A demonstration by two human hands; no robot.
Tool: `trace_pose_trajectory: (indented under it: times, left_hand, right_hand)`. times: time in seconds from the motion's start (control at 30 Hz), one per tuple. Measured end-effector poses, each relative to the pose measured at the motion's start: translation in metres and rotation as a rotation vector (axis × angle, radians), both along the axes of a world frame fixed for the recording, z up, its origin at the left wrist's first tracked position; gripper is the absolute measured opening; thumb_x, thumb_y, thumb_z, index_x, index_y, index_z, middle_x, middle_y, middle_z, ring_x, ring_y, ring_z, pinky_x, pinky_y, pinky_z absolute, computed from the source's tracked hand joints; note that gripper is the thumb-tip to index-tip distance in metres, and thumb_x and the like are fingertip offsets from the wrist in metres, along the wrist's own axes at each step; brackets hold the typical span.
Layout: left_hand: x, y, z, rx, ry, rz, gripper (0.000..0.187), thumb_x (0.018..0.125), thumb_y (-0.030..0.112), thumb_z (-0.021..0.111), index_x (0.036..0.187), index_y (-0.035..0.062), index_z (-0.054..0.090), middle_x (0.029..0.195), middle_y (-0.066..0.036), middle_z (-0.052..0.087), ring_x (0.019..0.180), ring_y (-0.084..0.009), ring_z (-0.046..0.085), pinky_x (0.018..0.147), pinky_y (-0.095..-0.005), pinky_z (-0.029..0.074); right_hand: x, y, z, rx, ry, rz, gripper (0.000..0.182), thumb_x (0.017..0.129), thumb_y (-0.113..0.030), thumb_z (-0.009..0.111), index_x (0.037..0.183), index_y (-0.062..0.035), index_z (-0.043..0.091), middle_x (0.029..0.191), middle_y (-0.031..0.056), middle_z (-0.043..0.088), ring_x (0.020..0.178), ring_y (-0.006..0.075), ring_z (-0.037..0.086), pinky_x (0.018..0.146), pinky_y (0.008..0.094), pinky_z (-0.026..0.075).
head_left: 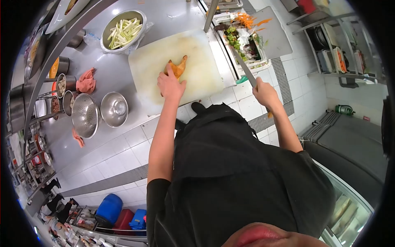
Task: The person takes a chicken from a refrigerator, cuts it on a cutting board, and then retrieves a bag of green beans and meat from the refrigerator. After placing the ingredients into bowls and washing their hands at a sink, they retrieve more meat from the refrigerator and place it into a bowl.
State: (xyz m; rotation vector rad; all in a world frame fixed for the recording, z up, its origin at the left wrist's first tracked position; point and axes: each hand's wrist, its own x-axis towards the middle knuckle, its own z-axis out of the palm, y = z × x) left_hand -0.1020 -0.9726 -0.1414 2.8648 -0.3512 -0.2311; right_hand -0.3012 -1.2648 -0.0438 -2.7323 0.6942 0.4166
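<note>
On the pale cutting board (pixel 144 61) lies a browned piece of poultry (pixel 177 69) with its narrow end pointing up and right. My left hand (pixel 170 84) rests on its lower left part, fingers closed around it. Off the board's right side, my right hand (pixel 266 95) is wrapped round the handle of a large knife (pixel 246 71). The blade points up and left, apart from the poultry, toward a tray of vegetable scraps (pixel 266 64).
A bowl of cut pale-green strips (pixel 124 33) stands behind the board. Left are a metal bowl (pixel 114 109), a colander (pixel 85 115), a pink cloth (pixel 86 81) and small pots. Shelves (pixel 349 76) stand right; people are in the distance at lower left.
</note>
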Motion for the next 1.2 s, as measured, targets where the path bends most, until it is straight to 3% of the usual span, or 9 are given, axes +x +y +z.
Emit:
trace_pose_trajectory:
  times: [0.2,0.27,0.37,0.63,0.8,0.9,1.0,1.13,1.2]
  left_hand:
    - [0.026,0.022,-0.028,-0.123,0.034,0.018,0.068,0.072,0.022,0.077,0.133,0.0054,0.050,0.106,-0.023,0.062,0.099,-0.0417,0.062,0.090,-0.0485,0.052]
    - [0.021,0.035,-0.020,-0.244,0.035,0.097,0.061,0.072,0.021,0.075,0.127,0.0052,0.054,0.105,-0.023,0.064,0.098,-0.0417,0.063,0.089,-0.0487,0.052]
    - [-0.003,0.079,0.022,-0.380,-0.046,0.267,0.052,0.071,0.018,0.072,0.119,0.0035,0.057,0.099,-0.022,0.065,0.095,-0.0414,0.063,0.086,-0.0492,0.051]
    - [0.016,0.243,0.034,-0.131,-0.324,0.549,0.059,0.069,0.020,0.078,0.119,0.0043,0.052,0.101,-0.023,0.059,0.094,-0.0418,0.061,0.081,-0.0512,0.050]
    - [0.045,0.275,-0.002,0.246,-0.020,0.425,0.101,0.076,0.056,0.074,0.154,0.0108,0.029,0.125,-0.017,0.057,0.115,-0.0324,0.057,0.092,-0.0501,0.048]
    - [0.042,0.274,0.013,0.165,-0.019,0.413,0.102,0.073,0.056,0.077,0.153,0.0101,0.031,0.129,-0.017,0.053,0.119,-0.0324,0.053,0.094,-0.0477,0.047]
    - [0.022,0.294,0.034,-0.105,-0.127,0.180,0.101,0.066,0.040,0.086,0.150,0.0129,0.035,0.136,-0.021,0.048,0.127,-0.0394,0.048,0.103,-0.0500,0.043]
    - [-0.035,0.317,0.049,-0.465,-0.536,0.114,0.084,0.078,0.015,0.075,0.151,0.0087,0.034,0.137,-0.024,0.047,0.124,-0.0435,0.049,0.103,-0.0497,0.043]
    - [-0.090,0.336,0.055,-0.649,-0.394,0.161,0.077,0.082,0.012,0.070,0.150,0.0070,0.035,0.133,-0.025,0.050,0.120,-0.0440,0.051,0.100,-0.0481,0.044]
  right_hand:
    - [0.009,-0.016,0.028,0.223,0.271,-0.085,0.021,0.087,-0.011,0.058,0.102,0.0033,0.054,0.080,0.0210,0.069,0.057,0.0305,0.067,0.049,0.0402,0.053]
    - [0.026,-0.026,0.012,0.259,0.323,0.018,0.027,0.082,-0.010,0.062,0.104,0.0033,0.055,0.086,0.0235,0.069,0.062,0.0323,0.069,0.053,0.0424,0.054]
    - [0.052,-0.037,-0.012,0.152,0.237,0.136,0.054,0.076,-0.009,0.064,0.129,-0.0044,0.055,0.109,0.0265,0.068,0.106,0.0426,0.064,0.090,0.0460,0.051]
    - [0.122,0.024,0.009,-0.103,-0.393,0.360,0.049,0.085,-0.012,0.070,0.131,-0.0110,0.052,0.126,0.0200,0.056,0.111,0.0398,0.059,0.091,0.0469,0.050]
    - [0.172,0.161,-0.036,0.712,-0.198,0.448,0.051,0.091,-0.020,0.068,0.137,-0.0087,0.050,0.114,0.0160,0.061,0.095,0.0240,0.064,0.081,0.0378,0.053]
    - [0.196,0.280,-0.086,0.954,-0.027,0.452,0.057,0.094,-0.020,0.065,0.144,-0.0076,0.041,0.115,0.0133,0.060,0.093,0.0208,0.061,0.082,0.0352,0.053]
    - [0.229,0.417,-0.128,1.215,0.186,0.032,0.079,0.094,-0.012,0.062,0.157,-0.0076,0.013,0.123,0.0156,0.057,0.108,0.0258,0.058,0.089,0.0431,0.053]
    - [0.253,0.461,-0.174,1.348,0.045,0.056,0.056,0.092,0.003,0.053,0.141,0.0004,0.025,0.132,0.0236,0.049,0.110,0.0304,0.063,0.082,0.0464,0.060]
    - [0.251,0.467,-0.179,1.303,-0.118,-0.030,0.050,0.089,0.009,0.049,0.132,-0.0010,0.025,0.135,0.0254,0.044,0.113,0.0393,0.063,0.083,0.0543,0.061]
